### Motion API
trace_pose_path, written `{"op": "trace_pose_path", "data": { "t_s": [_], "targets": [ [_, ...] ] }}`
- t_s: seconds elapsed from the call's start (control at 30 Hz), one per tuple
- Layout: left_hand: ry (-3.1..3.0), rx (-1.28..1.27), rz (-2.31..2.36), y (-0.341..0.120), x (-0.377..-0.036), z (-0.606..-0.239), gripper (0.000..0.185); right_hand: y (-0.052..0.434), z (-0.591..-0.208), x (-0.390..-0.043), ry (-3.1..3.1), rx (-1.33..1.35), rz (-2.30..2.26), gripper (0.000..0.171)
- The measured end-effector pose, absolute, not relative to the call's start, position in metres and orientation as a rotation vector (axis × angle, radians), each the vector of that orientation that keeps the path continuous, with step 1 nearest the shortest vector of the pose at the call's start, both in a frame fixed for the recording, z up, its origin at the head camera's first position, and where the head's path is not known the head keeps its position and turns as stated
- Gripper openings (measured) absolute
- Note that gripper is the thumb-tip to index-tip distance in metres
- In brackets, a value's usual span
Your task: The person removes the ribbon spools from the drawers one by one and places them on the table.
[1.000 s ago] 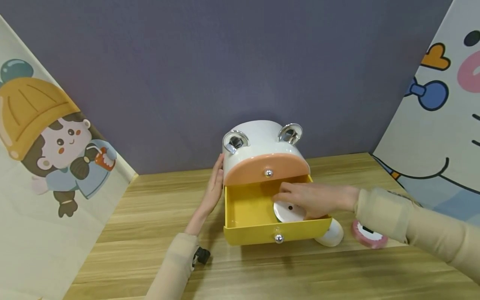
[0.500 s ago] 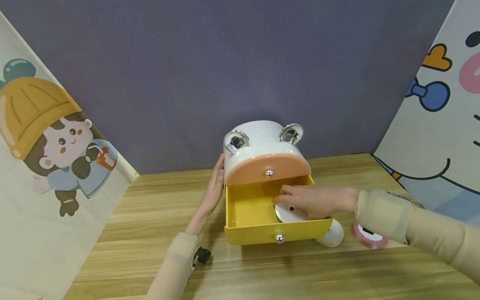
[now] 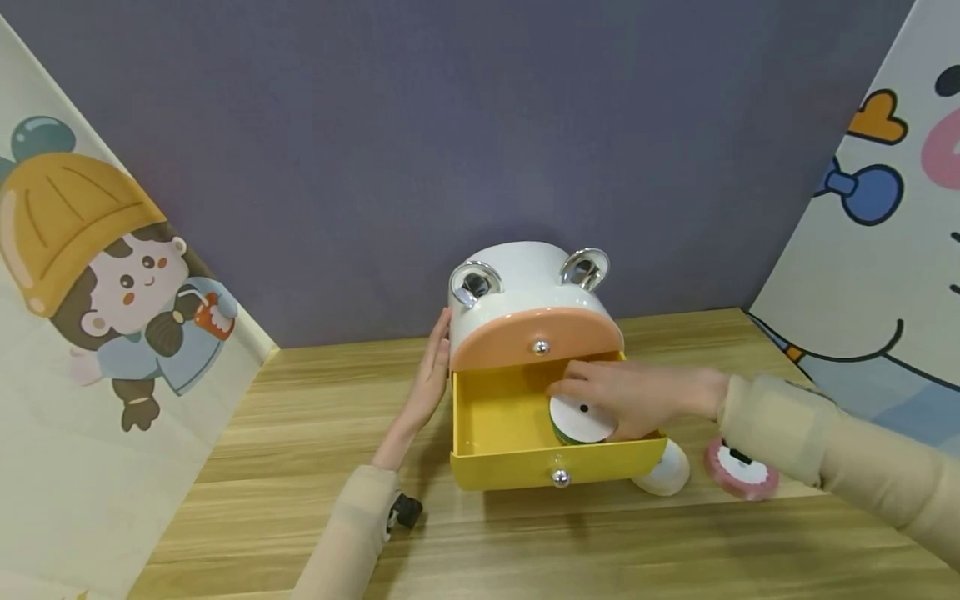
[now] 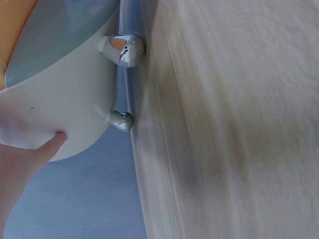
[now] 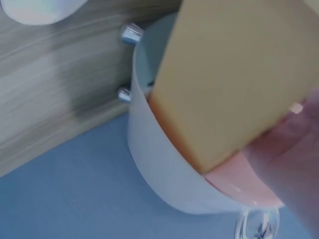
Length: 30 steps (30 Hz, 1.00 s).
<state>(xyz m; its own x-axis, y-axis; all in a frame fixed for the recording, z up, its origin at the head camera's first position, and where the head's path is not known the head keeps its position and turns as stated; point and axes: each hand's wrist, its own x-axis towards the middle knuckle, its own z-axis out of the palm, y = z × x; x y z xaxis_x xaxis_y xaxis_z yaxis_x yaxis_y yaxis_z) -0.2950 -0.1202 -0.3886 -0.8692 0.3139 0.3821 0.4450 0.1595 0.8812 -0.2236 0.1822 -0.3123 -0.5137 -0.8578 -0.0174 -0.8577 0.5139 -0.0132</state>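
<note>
A small white chest of drawers with chrome ear-like loops stands against the back wall. Its rounded upper drawer is orange and pushed in; the yellow lower drawer is pulled out. Fingers straight, my left hand rests along the chest's left side, its thumb on the white wall in the left wrist view. My right hand reaches into the yellow drawer and grips a round white disc with a green edge and a dark centre dot. In the right wrist view the drawer's side hides the disc.
Right of the drawer, partly beneath its front corner, lies a white rounded object. A pink-rimmed round item with a white and black face lies further right on the wooden table. Cartoon panels flank both sides.
The disc has tilted a little under my right hand, showing more of its green edge. My left hand stays on the chest's side, and the drawer keeps its place.
</note>
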Motion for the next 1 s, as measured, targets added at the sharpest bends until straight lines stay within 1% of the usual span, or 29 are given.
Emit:
{"op": "trace_pose_path", "data": {
  "t_s": [0.23,0.53,0.73,0.87,1.0],
  "targets": [
    [-2.297,-0.756,-1.802,-0.12,-0.294,-0.387,0.051,0.186,-0.293,-0.221,2.727,-1.516,-0.134,0.076],
    [-2.291,-0.77,-1.813,-0.12,-0.295,-0.389,0.051,0.195,-0.273,-0.211,2.738,-1.377,-0.21,0.082],
    [-2.316,-0.751,-1.799,-0.12,-0.294,-0.389,0.051,0.203,-0.255,-0.197,2.785,-1.235,-0.251,0.084],
    [-2.324,-0.742,-1.795,-0.12,-0.294,-0.388,0.052,0.213,-0.249,-0.185,2.848,-1.153,-0.277,0.084],
    [-2.3,-0.742,-1.813,-0.12,-0.305,-0.402,0.052,0.226,-0.251,-0.174,2.925,-1.097,-0.286,0.087]
  ]
}}
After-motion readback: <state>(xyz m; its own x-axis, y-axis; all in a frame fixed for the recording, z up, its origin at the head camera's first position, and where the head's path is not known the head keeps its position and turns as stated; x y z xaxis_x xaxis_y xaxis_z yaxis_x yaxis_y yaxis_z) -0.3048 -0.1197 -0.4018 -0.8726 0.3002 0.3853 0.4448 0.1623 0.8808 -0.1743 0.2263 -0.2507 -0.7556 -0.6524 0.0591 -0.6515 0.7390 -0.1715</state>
